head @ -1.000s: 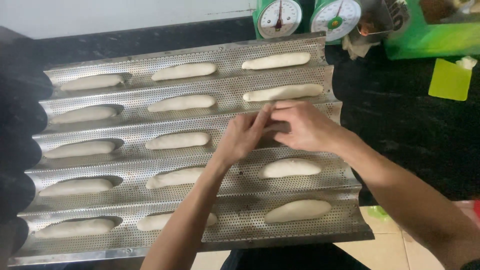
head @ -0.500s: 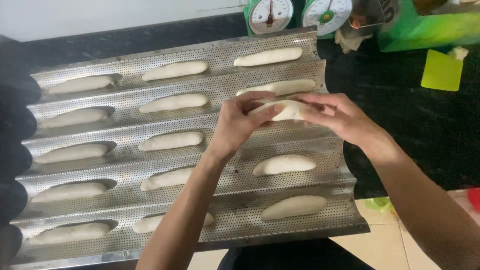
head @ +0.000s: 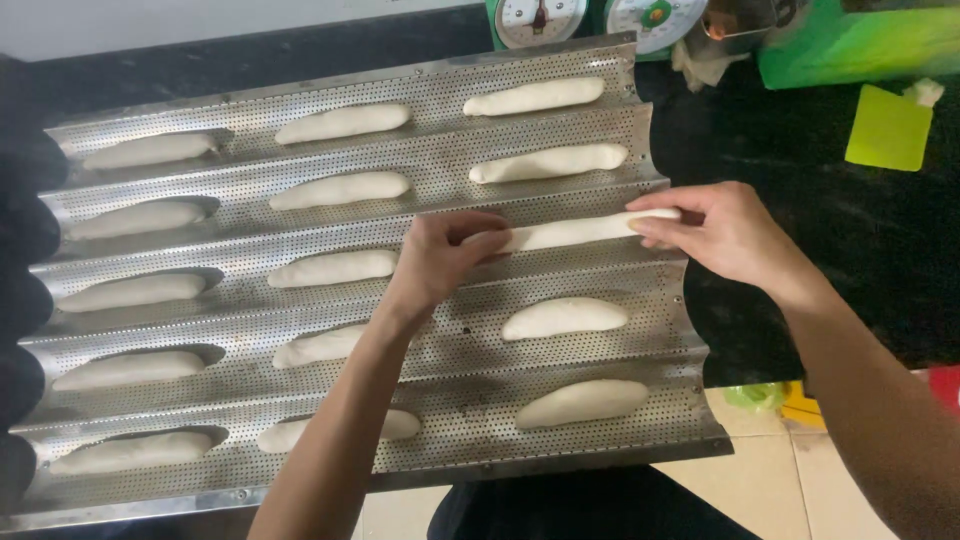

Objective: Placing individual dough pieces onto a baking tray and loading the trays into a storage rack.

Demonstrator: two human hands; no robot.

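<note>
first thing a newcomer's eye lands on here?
Both hands at centre right: the left hand and right hand hold the two ends of a stretched dough stick over the third groove of the perforated baguette tray. Next, the rows of shaped dough pieces filling its grooves, with two dial scales at the top edge.

Single head camera, looking steeply down, close over perforated baking tray point(head: 560, 265) on dark counter point(head: 860, 260).

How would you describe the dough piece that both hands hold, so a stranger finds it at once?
On the perforated metal tray, go to the third channel from the far edge, right column. That dough piece is longer and thinner than its neighbours, pinched between left hand and right hand.
</note>
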